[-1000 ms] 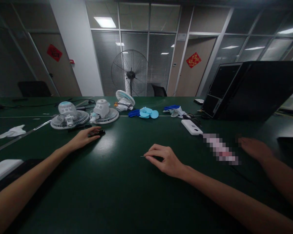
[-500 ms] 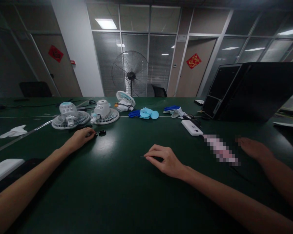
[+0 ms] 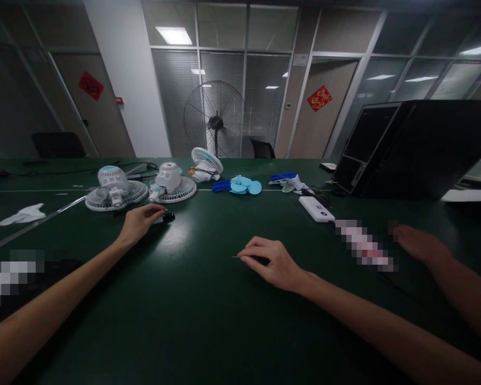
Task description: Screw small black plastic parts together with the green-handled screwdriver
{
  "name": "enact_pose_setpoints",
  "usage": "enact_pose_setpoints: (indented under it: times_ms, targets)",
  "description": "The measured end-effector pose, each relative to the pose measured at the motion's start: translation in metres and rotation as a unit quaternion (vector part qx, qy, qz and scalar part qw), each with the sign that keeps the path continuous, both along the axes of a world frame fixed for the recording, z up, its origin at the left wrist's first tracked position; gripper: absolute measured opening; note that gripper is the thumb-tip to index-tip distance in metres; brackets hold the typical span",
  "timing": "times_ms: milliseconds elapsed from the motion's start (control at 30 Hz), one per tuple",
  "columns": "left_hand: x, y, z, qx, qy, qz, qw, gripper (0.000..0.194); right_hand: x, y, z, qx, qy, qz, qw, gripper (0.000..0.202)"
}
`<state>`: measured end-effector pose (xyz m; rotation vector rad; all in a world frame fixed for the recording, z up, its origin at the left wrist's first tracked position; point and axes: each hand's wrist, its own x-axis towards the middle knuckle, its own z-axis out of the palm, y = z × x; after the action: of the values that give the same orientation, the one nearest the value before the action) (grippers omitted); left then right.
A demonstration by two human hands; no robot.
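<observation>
My left hand [image 3: 141,222] is over the table at the left, its thumb and forefinger pinched together. Whatever lies between those fingertips is too small to make out. Just beyond them is a small black object [image 3: 169,217] on the table, partly hidden by the fingers. My right hand [image 3: 270,262] rests near the middle of the table, fingers closed on a thin metal piece [image 3: 235,256] whose tip sticks out to the left. White fan heads [image 3: 172,187] lie behind my left hand, grille side down.
A light blue fan blade [image 3: 245,185] sits on blue gloves [image 3: 221,185] toward the back. At the right are a white power bank [image 3: 316,209], a black computer case [image 3: 417,149] and another person's hand [image 3: 420,243]. Crumpled white gloves [image 3: 24,214] lie at far left.
My left hand has shifted a little to the right and up, its fingertips now over the near side of the small black object. My right hand has stayed in place.
</observation>
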<state>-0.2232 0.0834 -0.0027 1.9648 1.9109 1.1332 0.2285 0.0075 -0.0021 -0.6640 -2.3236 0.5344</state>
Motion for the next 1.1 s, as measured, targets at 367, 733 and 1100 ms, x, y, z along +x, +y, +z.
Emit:
enact_pose_setpoints:
  times_ms: [367, 733, 1100]
  targets:
    - [0.011, 0.001, -0.005, -0.003, 0.037, -0.009, 0.999, 0.052, -0.001, -0.001, 0.002, 0.001, -0.004, 0.004, 1.0, 0.02]
    - [0.002, 0.009, -0.014, -0.013, 0.042, -0.015, 0.999, 0.063, 0.0, 0.001, 0.0, 0.014, -0.005, 0.004, 1.0, 0.02]
    - [0.002, 0.012, -0.017, -0.031, 0.069, -0.082, 0.994, 0.058, -0.001, -0.002, 0.002, 0.006, -0.01, 0.007, 1.0, 0.02]
